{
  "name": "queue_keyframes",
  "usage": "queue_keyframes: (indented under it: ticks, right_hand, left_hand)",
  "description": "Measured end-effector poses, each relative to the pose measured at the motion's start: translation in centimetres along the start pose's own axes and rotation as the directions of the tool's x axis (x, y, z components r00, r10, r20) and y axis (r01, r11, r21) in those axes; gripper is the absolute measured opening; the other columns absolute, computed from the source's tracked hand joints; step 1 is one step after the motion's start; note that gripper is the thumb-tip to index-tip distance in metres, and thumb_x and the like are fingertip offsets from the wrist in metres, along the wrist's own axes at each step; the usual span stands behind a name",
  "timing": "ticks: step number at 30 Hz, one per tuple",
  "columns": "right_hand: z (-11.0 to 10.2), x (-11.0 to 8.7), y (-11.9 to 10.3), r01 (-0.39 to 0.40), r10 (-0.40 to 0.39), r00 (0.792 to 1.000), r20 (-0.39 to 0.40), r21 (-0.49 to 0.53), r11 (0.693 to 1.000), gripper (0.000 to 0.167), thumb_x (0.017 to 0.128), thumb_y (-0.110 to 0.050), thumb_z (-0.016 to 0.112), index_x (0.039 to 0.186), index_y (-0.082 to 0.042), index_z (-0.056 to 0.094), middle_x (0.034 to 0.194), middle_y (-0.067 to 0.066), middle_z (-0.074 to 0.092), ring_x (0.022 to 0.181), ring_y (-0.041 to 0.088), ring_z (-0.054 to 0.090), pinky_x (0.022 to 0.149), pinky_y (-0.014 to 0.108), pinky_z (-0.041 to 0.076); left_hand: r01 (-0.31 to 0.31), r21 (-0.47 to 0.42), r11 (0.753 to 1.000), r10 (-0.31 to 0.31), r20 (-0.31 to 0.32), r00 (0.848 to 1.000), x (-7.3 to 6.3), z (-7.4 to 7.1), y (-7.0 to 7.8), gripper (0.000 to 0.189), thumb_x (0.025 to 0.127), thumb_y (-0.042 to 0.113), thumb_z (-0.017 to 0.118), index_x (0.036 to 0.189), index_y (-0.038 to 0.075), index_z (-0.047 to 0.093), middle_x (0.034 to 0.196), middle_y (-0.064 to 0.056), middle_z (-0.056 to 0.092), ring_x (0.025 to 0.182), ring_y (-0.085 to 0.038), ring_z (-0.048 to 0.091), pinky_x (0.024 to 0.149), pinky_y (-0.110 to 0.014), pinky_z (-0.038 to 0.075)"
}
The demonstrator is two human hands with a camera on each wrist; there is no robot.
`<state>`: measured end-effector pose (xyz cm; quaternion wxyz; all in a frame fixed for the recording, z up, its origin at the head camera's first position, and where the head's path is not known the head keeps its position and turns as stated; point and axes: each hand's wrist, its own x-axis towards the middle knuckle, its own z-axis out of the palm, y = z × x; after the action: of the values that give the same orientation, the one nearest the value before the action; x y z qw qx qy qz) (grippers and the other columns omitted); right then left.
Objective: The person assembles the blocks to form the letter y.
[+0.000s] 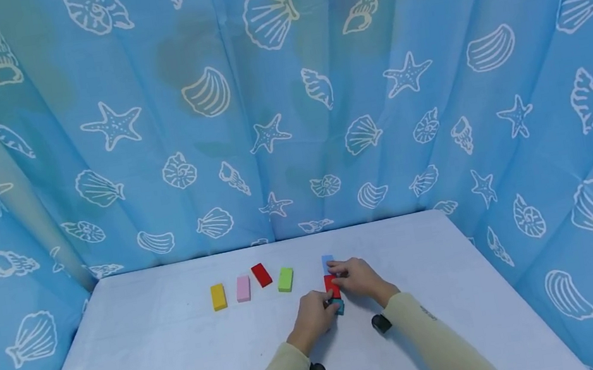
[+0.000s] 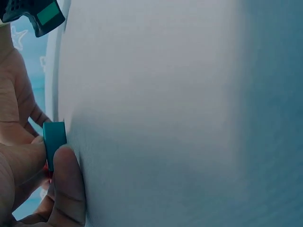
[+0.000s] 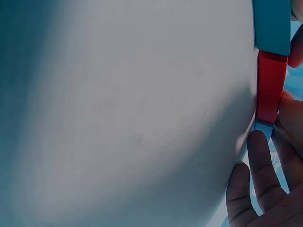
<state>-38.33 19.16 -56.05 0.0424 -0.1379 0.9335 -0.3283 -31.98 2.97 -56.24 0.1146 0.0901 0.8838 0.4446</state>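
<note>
Three blocks lie end to end in a row: a light blue block [image 1: 327,260] at the far end, a red block [image 1: 331,285] in the middle and a teal block [image 1: 340,307] nearest me. My left hand [image 1: 313,317] pinches the teal block between thumb and fingers; in the left wrist view the teal block [image 2: 55,142] stands between the fingertips. My right hand [image 1: 362,279] touches the row from the right with extended fingers, at the red block [image 3: 271,87] and the light blue block [image 3: 263,128]. Its fingers partly cover the light blue block.
Left of the row, a yellow block [image 1: 218,297], a pink block [image 1: 243,289], a tilted red block [image 1: 261,274] and a green block [image 1: 285,279] lie spaced apart on the white table [image 1: 156,359]. A blue shell-patterned curtain [image 1: 282,168] hangs behind the table.
</note>
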Motion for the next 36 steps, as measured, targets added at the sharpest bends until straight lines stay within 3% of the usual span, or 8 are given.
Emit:
queue_keyframes:
  ticks: [7,14,18,22,31,36]
  right_hand:
    - [-0.03,0.11,0.07,0.036,-0.035,0.999,0.016,-0.024,0.999,0.035,0.09,-0.011,0.07,0.125,-0.005,0.068,0.137,0.004,0.062,0.133,0.03,0.052,0.108,0.047,0.043]
    - [0.13,0.35,0.06,-0.019,0.019,1.0,0.011,-0.008,1.0,0.037,0.092,-0.014,0.069,0.129,-0.01,0.066,0.138,-0.001,0.061,0.136,0.028,0.05,0.11,0.046,0.042]
    - [0.18,0.33,-0.01,-0.032,0.032,0.999,0.012,-0.003,0.999,0.037,0.093,-0.015,0.069,0.129,-0.011,0.066,0.139,0.0,0.061,0.136,0.029,0.05,0.109,0.047,0.042]
    - [0.28,0.17,0.0,-0.046,0.046,0.999,0.007,-0.002,0.999,0.037,0.093,-0.015,0.069,0.129,-0.011,0.066,0.139,0.001,0.061,0.136,0.029,0.05,0.109,0.047,0.042]
    - [0.04,0.13,-0.26,-0.065,0.065,0.998,0.014,-0.002,0.998,0.037,0.093,-0.016,0.069,0.129,-0.011,0.066,0.139,0.001,0.061,0.137,0.031,0.048,0.11,0.049,0.041]
    - [0.16,0.23,-0.05,-0.057,0.057,0.998,0.021,-0.004,0.998,0.037,0.092,-0.016,0.069,0.129,-0.011,0.066,0.139,0.001,0.061,0.137,0.031,0.049,0.109,0.049,0.042]
  left_hand:
    - [0.004,0.001,1.0,-0.004,-0.007,1.0,-0.06,0.1,-0.01,0.048,0.092,0.018,0.07,0.136,0.004,0.057,0.082,-0.003,0.062,0.048,-0.013,0.056,0.049,-0.023,0.048]
    - [0.007,0.006,1.0,-0.006,-0.022,1.0,-0.11,0.09,0.01,0.048,0.092,0.017,0.07,0.136,0.003,0.057,0.089,-0.004,0.063,0.061,-0.012,0.055,0.054,-0.023,0.049]
    - [0.007,0.041,0.999,-0.006,-0.046,0.999,-0.11,0.25,0.19,0.046,0.091,0.016,0.071,0.133,0.002,0.06,0.111,-0.01,0.069,0.09,-0.019,0.064,0.078,-0.033,0.058]
    - [-0.003,0.072,0.997,0.008,-0.069,0.998,-0.21,0.45,0.39,0.043,0.09,0.013,0.071,0.131,0.001,0.062,0.124,-0.013,0.067,0.115,-0.027,0.062,0.097,-0.042,0.053]
    - [-0.001,0.072,0.997,0.006,-0.074,0.997,-0.35,0.31,0.26,0.043,0.091,0.014,0.071,0.132,0.003,0.062,0.126,-0.013,0.066,0.118,-0.029,0.06,0.098,-0.044,0.052]
    - [0.034,0.053,0.998,-0.03,-0.063,0.998,-0.32,0.27,0.15,0.044,0.091,0.016,0.071,0.133,0.006,0.062,0.123,-0.011,0.067,0.106,-0.022,0.061,0.085,-0.034,0.056]
